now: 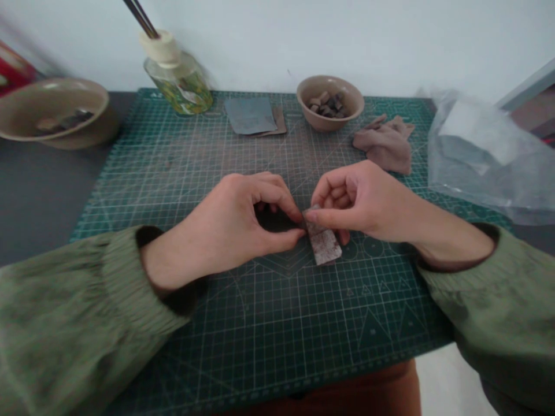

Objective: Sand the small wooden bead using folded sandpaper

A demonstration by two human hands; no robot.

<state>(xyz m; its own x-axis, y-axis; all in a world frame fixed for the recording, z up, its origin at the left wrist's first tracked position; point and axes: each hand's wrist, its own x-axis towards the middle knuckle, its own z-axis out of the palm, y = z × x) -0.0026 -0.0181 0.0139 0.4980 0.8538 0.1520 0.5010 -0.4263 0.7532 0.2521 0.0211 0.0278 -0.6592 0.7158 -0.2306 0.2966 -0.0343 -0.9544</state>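
At about 10 o'clock from the hands, a red object (15, 69) is partly seen at the far left. A wide tan bowl (54, 112) holding a few dark bits is set beside it on the grey worktop (47, 196), next to a green cutting mat (269, 346). The left hand (229, 222), emerging from a green sleeve (73, 306), is curled, its thumb and first finger pinched against the left side of a small speckled strip (325, 247). The strip is held near the middle of the mat, its free end angled toward 5 o'clock; whether that end touches the mat cannot be told. At 11 o'clock, a glass bottle (177, 86) with dark sticks (141, 16) stands behind a grey sheet (249, 114) laid over a brown sheet (278, 122). The strip's upper end is pinched by the right hand (351, 202), its other fingers curled. At 12 o'clock, dark pieces (327, 106) are held in a small tan bowl (329, 103). A crumpled cloth (385, 144) is placed at 1 o'clock, and a clear plastic bag (488, 156) lies at 2 o'clock.
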